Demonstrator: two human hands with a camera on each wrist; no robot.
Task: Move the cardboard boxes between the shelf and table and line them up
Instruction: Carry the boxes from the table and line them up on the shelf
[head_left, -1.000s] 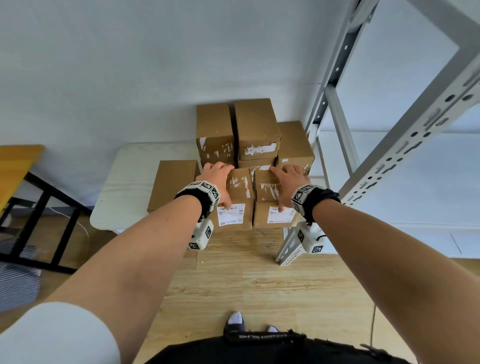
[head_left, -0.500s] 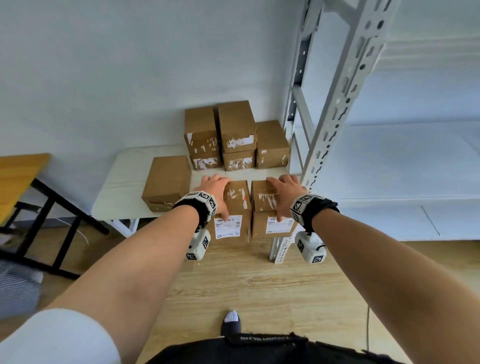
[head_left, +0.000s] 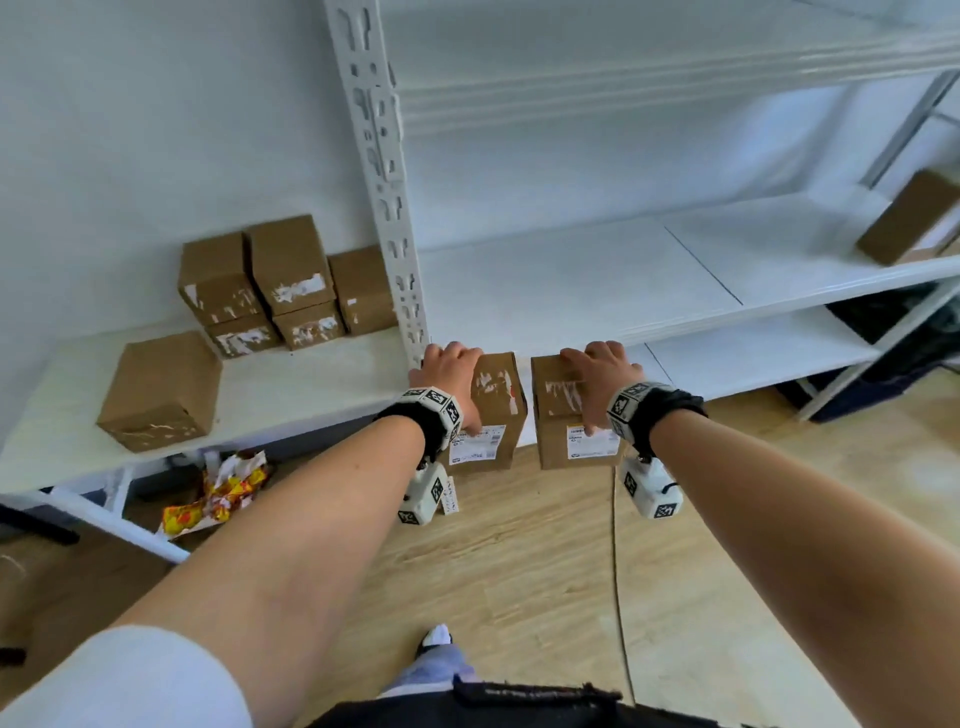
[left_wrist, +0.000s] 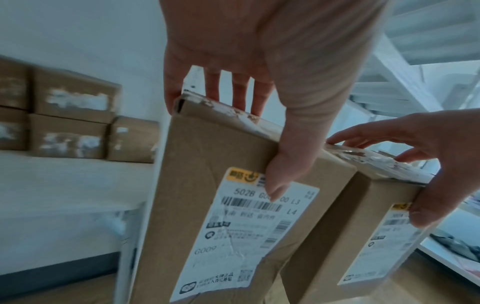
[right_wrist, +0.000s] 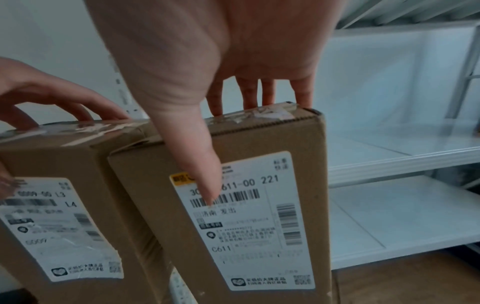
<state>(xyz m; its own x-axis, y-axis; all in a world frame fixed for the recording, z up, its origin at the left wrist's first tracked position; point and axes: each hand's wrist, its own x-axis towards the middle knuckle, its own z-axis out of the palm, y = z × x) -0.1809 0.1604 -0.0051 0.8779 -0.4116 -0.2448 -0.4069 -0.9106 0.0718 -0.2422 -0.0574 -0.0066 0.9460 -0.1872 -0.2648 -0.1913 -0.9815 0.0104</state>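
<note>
I carry two labelled cardboard boxes in the air in front of the white shelf. My left hand grips the left box from above, thumb on its white label, fingers over the far edge. My right hand grips the right box the same way. The wrist views show the left box and the right box upright, side by side with a small gap. Several more boxes are stacked at the back of the white table, and one box lies near its front.
A perforated white shelf post stands between table and shelf, just left of my left hand. Another cardboard box sits at the shelf's far right. A colourful wrapper bag lies under the table. Wooden floor lies below.
Both hands have lifted the two boxes off the table's front edge and carried them right, past the shelf post, and the boxes have drawn slightly apart. My view has swung right too.
</note>
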